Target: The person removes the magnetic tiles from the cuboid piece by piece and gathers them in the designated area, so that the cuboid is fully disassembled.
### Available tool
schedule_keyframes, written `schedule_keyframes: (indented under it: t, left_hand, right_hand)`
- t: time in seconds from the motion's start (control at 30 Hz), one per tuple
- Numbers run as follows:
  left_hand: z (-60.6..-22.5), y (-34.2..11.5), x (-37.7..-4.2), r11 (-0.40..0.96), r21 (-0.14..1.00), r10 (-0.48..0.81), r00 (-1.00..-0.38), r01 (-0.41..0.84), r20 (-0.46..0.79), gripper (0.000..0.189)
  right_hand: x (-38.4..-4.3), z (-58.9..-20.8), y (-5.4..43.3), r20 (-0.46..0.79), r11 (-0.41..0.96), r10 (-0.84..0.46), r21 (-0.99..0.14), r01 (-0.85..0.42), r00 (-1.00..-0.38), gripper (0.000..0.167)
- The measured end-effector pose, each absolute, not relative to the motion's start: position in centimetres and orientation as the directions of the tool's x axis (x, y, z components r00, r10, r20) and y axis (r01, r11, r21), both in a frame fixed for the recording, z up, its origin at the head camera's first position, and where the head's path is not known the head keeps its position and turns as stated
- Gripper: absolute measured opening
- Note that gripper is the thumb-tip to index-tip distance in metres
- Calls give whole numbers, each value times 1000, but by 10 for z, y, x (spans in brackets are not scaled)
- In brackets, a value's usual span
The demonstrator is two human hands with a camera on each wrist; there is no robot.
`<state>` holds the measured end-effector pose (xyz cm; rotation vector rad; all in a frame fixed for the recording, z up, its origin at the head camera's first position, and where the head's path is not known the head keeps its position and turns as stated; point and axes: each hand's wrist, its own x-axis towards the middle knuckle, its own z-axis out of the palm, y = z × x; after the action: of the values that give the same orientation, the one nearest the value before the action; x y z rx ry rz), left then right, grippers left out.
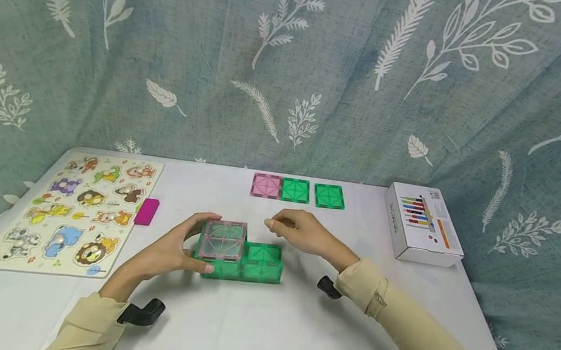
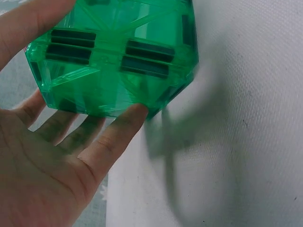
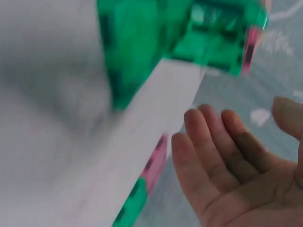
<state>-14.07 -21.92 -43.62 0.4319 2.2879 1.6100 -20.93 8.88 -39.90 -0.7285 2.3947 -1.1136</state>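
Observation:
A structure of see-through magnetic tiles (image 1: 261, 270) stands at the middle of the table. Its left part is a taller green box topped by a pink-edged tile (image 1: 222, 241); a lower green box adjoins it on the right. My left hand (image 1: 166, 250) holds the taller box from the left, thumb at the near side and fingers at the far side. In the left wrist view, fingertips lie against the green wall (image 2: 109, 38). My right hand (image 1: 305, 232) hovers behind the lower box, fingers loosely bent, with nothing in it; the right wrist view shows its bare palm.
Beyond the structure lie a loose pink tile (image 1: 266, 186) touching a green tile (image 1: 295, 190), and another green tile (image 1: 329, 196). An animal puzzle board (image 1: 149, 181) is at left, beside a magenta block (image 1: 147, 212). A white box (image 1: 421, 254) stands at right.

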Motion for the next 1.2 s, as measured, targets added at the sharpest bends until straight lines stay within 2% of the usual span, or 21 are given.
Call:
schedule_keyframes:
  t: [0.13,0.23,0.37,0.63,0.83,1.03,1.2]
  left_hand:
    - [-436,-220,-141,331,941,410,-909,68,-78,98]
    - [-436,-220,-141,337,939,409,-909,70,-79,97]
    - [-436,-221,-140,343,937,406,-910,66,-84,98]
    - [-436,-227,-137,372,927,385,-918,58,-97,99]
    - [-437,-231,-134,374,927,372,-922,39,-112,99]
    - [-436,-235,-129,342,939,386,-916,31,-110,99]
    - [-437,-237,-128,350,936,385,-917,39,-106,99]
  right_hand:
    - [-198,-394,79,-167,459,-704,-848,-264,-690,47]
    - [-188,-389,74,-209,467,-732,-847,-254,-649,44]
    - [-179,-389,66,-264,524,-752,-795,-305,-604,39]
    - [-168,-392,50,-300,565,-802,-662,-493,-517,40]
    - [-161,-394,42,-302,562,-817,-611,-557,-492,27]
    - [-156,-398,39,-280,544,-830,-601,-585,-483,21]
    - [-152,-399,37,-247,531,-833,-608,-590,-496,37]
